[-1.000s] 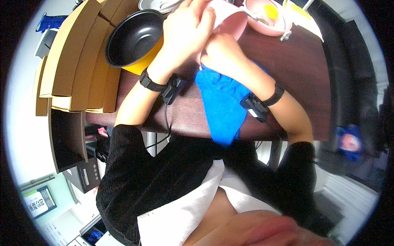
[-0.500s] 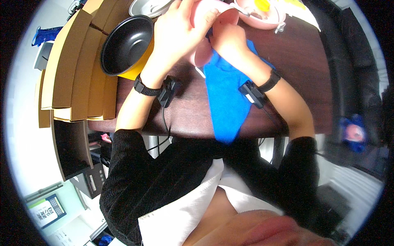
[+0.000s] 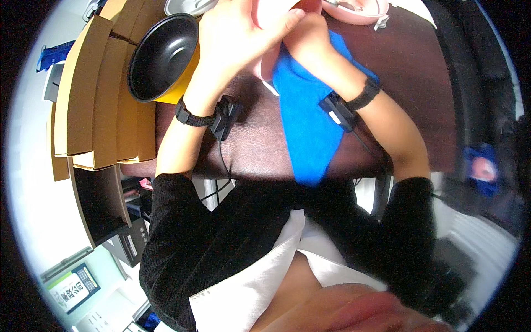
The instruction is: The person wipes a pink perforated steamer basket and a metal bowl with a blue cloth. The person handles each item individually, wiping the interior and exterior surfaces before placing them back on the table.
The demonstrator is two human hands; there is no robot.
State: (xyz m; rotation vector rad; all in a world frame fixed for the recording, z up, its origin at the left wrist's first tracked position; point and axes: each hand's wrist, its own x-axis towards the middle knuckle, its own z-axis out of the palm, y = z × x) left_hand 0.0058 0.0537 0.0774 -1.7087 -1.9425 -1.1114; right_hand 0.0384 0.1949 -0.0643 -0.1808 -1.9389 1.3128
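At the top edge of the picture my left hand (image 3: 232,36) grips a pink bowl-like piece (image 3: 271,11), its thumb stretched over the wall and its other fingers partly cut off. Close beside it, my right hand (image 3: 307,37) reaches up against the same pink piece; its fingers are hidden there. A blue cloth (image 3: 310,122) lies under my right wrist, and its narrow end hangs over the near table edge. Whether my right fingers hold part of the cloth cannot be seen. Below my left thumb shows another curved pink part (image 3: 268,63).
A yellow bowl with a black inside (image 3: 166,58) stands left of my left forearm, beside cardboard boxes (image 3: 83,94). Behind it is a pale dish (image 3: 188,5). A pink bowl (image 3: 359,15) sits at the far right of the dark table (image 3: 409,83). Wrist-mounted devices trail cables.
Both hands and the pink piece appear higher, partly leaving the top of the picture. My right hand shows less inside the pink piece. The whole view has shifted slightly.
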